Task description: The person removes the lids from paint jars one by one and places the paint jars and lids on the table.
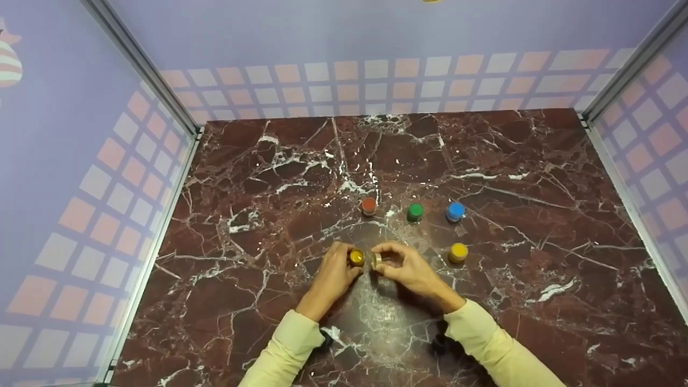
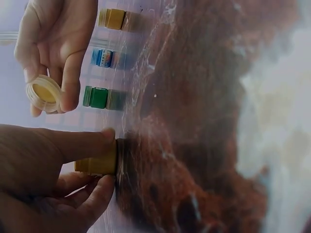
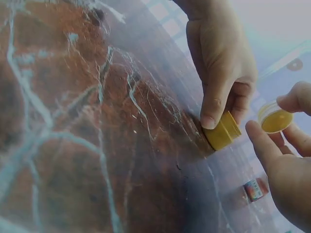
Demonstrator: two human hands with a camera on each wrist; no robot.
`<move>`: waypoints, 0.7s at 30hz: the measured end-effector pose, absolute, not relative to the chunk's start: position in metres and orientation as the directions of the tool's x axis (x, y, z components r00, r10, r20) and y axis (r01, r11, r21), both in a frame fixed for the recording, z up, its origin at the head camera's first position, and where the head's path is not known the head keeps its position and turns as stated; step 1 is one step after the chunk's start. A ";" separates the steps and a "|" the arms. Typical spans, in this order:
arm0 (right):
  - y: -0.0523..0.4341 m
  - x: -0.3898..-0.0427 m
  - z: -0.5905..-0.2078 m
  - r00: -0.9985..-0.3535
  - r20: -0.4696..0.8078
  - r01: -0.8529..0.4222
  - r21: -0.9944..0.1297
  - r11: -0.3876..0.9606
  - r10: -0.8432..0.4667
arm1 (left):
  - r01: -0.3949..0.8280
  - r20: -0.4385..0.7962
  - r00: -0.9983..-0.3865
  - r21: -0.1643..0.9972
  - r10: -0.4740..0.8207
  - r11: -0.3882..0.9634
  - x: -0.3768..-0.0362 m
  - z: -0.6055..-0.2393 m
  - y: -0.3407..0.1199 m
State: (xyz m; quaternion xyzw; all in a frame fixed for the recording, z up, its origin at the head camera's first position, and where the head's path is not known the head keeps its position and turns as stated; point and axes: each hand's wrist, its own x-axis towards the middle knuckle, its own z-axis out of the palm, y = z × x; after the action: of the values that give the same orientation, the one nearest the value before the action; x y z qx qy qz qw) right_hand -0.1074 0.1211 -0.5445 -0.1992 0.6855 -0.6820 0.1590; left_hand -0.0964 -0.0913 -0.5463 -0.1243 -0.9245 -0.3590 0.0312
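Observation:
My left hand [image 1: 344, 264] grips a small yellow jar [image 1: 357, 258] that stands on the marble table [image 1: 258, 204], thumb and fingers curled round its sides. In the left wrist view the same jar [image 2: 97, 165] sits between the fingers [image 2: 99, 138]. Just to the right of it, my right hand [image 1: 385, 261] pinches a round clear lid [image 1: 376, 261] with a yellow inside, held off the jar. The right wrist view shows the lid [image 3: 275, 118] beside the open-topped jar [image 3: 223, 132].
Behind the hands stand a red jar [image 1: 368, 206], a green jar [image 1: 414, 212] and a blue jar [image 1: 455, 212] in a row. A second yellow jar [image 1: 458, 252] stands to the right. Lilac tiled walls [image 1: 107, 177] enclose the table.

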 end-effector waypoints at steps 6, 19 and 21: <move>0.125 -0.104 -0.552 -0.871 -0.032 0.108 -0.986 -0.127 -0.490 | 0.243 0.145 -0.970 0.654 0.197 0.717 -0.096 -0.548 -0.092; 0.127 -0.101 -0.556 -0.829 -0.061 0.211 -0.955 -0.209 -0.556 | 0.249 0.176 -0.969 0.672 0.175 0.698 -0.109 -0.547 -0.106; 0.127 -0.102 -0.557 -0.827 -0.062 0.217 -0.952 -0.216 -0.559 | 0.232 0.168 -0.973 0.675 0.160 0.701 -0.112 -0.547 -0.110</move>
State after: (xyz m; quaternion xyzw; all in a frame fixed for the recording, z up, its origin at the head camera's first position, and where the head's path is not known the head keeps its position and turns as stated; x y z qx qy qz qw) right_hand -0.1018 0.1270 -0.5566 -0.1490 0.5726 -0.7653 0.2536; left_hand -0.1125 -0.1095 -0.5471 -0.1063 -0.9209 -0.3719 0.0485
